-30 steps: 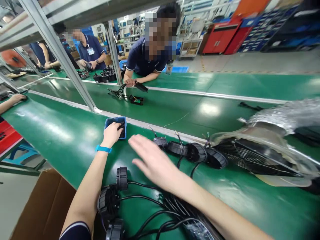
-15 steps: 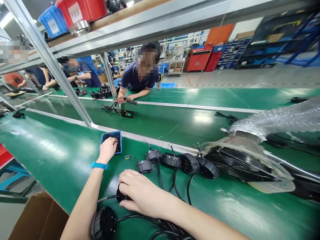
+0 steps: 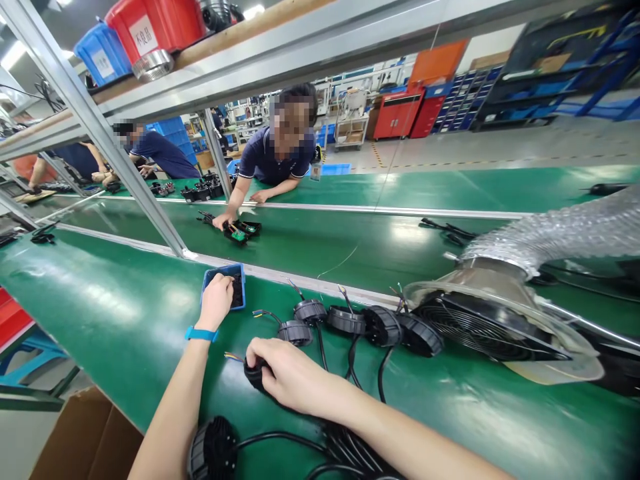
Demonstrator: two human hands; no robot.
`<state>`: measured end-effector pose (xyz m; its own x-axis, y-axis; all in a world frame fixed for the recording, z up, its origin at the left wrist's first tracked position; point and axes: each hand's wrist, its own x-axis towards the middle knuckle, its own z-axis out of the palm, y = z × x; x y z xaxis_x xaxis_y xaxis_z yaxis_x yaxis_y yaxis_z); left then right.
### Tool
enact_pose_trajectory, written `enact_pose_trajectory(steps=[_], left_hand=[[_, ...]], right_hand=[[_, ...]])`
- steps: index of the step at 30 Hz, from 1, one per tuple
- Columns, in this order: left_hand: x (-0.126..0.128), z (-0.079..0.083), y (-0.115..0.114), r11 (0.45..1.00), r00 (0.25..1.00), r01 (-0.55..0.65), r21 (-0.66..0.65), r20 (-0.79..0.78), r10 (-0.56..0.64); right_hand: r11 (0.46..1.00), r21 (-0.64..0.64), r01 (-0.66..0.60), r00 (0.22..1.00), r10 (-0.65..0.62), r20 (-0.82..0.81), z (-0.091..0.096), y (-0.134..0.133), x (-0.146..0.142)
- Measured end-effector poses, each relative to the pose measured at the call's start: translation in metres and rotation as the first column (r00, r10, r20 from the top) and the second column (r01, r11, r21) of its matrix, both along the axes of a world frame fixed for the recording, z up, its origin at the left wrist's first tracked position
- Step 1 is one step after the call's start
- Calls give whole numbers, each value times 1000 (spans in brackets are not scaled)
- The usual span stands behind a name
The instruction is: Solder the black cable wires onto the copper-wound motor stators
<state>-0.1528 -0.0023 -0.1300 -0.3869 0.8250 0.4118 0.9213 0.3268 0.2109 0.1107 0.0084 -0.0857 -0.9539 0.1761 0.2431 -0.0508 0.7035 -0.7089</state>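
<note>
My left hand (image 3: 217, 301), with a blue band at the wrist, reaches into a small blue bin (image 3: 243, 288) of small black parts. Its fingers are bent together, and whatever is between them is hidden. My right hand (image 3: 287, 373) grips a black round housing (image 3: 254, 375) just above the green table; coloured wire ends (image 3: 233, 357) stick out to its left. Another black round housing (image 3: 214, 448) with a thick cable lies nearer to me. Beyond my right hand stand several similar black housings (image 3: 345, 321) in a row, bare wires pointing up and cables trailing toward me.
At right a fan (image 3: 480, 330) sits under a clear hood joined to a silver duct (image 3: 540, 233). A metal post (image 3: 135, 173) rises at the table's far edge. Across the belt, a co-worker (image 3: 280, 150) touches black cased parts (image 3: 243, 231). A cardboard box (image 3: 85, 440) stands at lower left.
My right hand has lifted and turned the round housing slightly, its fingers now curled round its edge. The left hand stays in the bin. The co-worker has set a part down on the belt.
</note>
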Motion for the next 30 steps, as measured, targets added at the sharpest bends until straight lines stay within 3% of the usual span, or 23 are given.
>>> enact_pose_trajectory(steps=[4,9,12,17,22,26,28,30], left_hand=[[0,-2,0,1000,1000,-6,9,-10,6],[-2,-6,1,1000,1000,-16,22,-15,16],[-3,-7,2,999,1000,-20,37,-10,21],[-4,-7,1,996,999,-39,82,-1,40],[-2,-5,1,992,998,-55,110,5,55],[0,-3,0,990,998,-57,128,17,55],[1,-1,0,990,998,-52,133,27,48],[1,1,0,989,998,-46,139,38,41]], right_hand=[[993,-107,-54,998,52,-20,2,0,1],[976,-130,-174,984,165,-72,7,1,0],[959,-246,-142,990,134,-48,7,1,-1],[848,-529,21,998,-52,-44,2,2,-6],[761,-622,183,978,-207,35,-5,7,-12],[746,-645,167,971,-237,-23,-7,11,-13],[681,-721,124,966,-250,-71,-9,14,-14],[577,-813,79,960,-263,-93,-12,17,-16]])
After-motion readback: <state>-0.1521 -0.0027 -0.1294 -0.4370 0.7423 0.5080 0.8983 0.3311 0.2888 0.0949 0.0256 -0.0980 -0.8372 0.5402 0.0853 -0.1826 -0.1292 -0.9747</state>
